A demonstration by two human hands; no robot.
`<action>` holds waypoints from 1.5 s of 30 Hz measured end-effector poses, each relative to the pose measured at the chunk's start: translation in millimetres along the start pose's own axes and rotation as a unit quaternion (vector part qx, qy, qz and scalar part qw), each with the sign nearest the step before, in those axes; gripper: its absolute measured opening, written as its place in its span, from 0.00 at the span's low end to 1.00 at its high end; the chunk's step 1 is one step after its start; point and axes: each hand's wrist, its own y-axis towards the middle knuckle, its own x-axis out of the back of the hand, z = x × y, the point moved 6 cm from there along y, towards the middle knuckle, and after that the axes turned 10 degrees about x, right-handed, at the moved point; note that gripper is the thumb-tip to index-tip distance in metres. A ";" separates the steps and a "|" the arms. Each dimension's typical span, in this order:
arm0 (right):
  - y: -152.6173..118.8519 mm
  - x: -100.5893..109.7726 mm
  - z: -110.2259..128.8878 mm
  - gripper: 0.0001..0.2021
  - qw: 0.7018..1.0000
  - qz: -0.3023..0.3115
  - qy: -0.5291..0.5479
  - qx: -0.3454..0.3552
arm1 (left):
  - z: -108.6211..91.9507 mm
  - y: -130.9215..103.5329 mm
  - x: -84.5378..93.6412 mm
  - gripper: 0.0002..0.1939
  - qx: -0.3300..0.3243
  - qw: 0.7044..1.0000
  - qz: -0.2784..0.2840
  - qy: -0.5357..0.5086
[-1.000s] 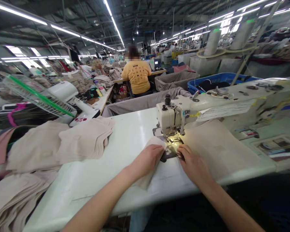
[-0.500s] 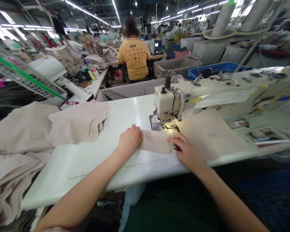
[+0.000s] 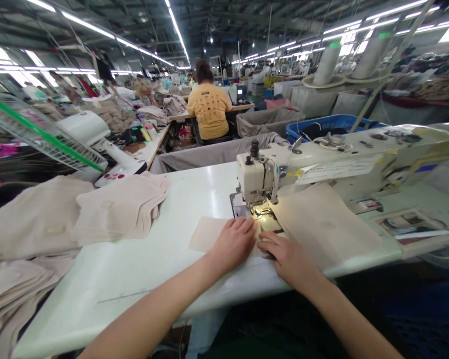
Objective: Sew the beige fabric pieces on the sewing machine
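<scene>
A small beige fabric piece (image 3: 206,233) lies on the pale table, in front and to the left of the sewing machine head (image 3: 251,174). My left hand (image 3: 236,243) rests on this piece with its fingers pressed together, just before the lit needle plate (image 3: 265,215). Close beside it on the right, my right hand (image 3: 282,254) has its fingers bent at the right end of the same piece; its fingertips are partly hidden. A larger beige fabric panel (image 3: 325,224) lies flat to the right of the needle area, under the machine arm.
Stacks of beige fabric pieces (image 3: 121,207) lie at the left. Behind them stand a white lamp-like device (image 3: 84,127) and a green-edged wire rack (image 3: 48,132). A tray of tools (image 3: 415,227) sits at the right. Beyond the table, a person in a yellow shirt (image 3: 209,109) sits.
My left hand has moved right along the small piece, close to my right hand. The piece now reaches out to the left of my left hand. The view has tilted up slightly.
</scene>
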 end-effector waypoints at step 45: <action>8.9 0.2 -16.8 0.30 1.000 -0.013 -0.001 -0.006 | -4.7 -5.7 -5.2 0.15 -0.005 1.000 -0.023 -0.005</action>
